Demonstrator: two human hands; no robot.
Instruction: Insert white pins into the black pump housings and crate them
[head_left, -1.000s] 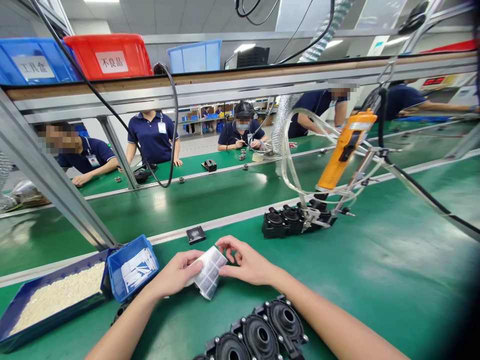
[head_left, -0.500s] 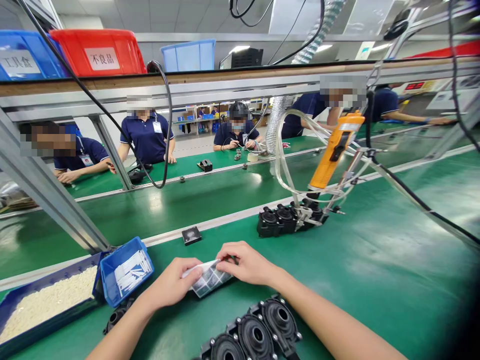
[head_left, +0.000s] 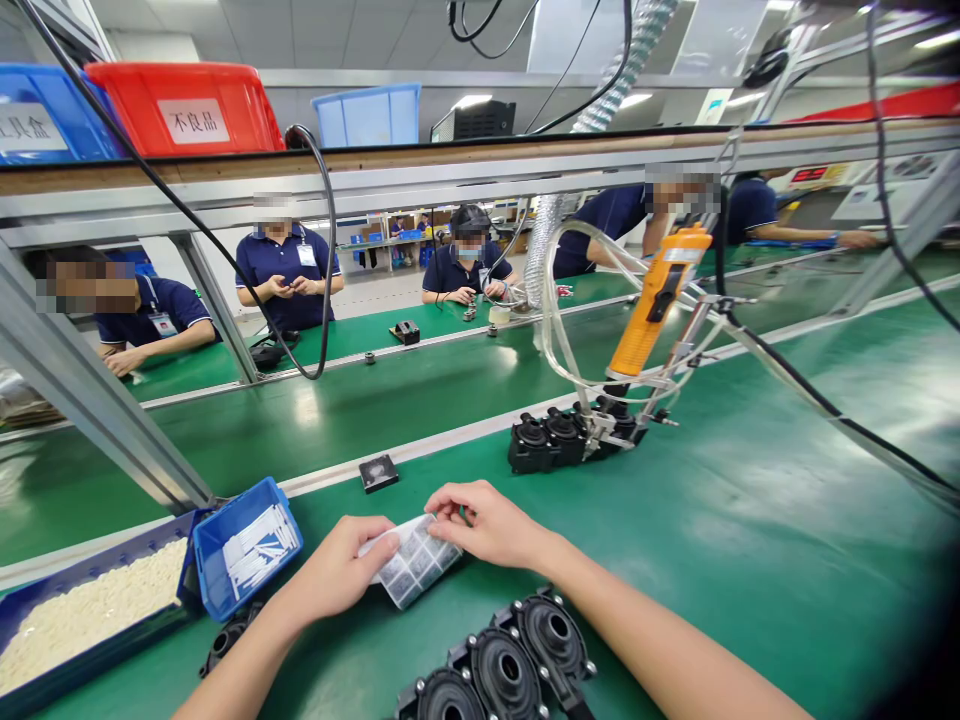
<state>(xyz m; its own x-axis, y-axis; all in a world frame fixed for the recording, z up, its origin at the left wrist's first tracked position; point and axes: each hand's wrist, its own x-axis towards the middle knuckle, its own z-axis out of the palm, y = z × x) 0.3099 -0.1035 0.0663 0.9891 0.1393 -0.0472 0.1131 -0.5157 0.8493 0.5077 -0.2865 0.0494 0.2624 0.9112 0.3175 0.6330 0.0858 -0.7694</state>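
A sheet of square labels (head_left: 418, 566), pale and printed in a grid, is held above the green bench top. My left hand (head_left: 352, 562) pinches its left edge between thumb and fingers. At its upper right corner, the fingertips of my right hand (head_left: 480, 520) close together on the sheet; whether a single label is between them I cannot make out. Below the sheet stand several black round pump-like housings (head_left: 506, 668) with silver screws. A small square black block (head_left: 379, 472) lies beyond my left hand.
An orange electric screwdriver (head_left: 660, 300) on a stand is over more black housings (head_left: 547, 440). At left are a blue bin of white strips (head_left: 247, 490) and a blue tray of cream pieces (head_left: 90, 655). Co-workers sit and stand across the bench. A red bin (head_left: 187, 110) is overhead.
The label sheet has tipped so its printed face shows more fully. Both hands stay on it. A standing co-worker has brought their hands together.
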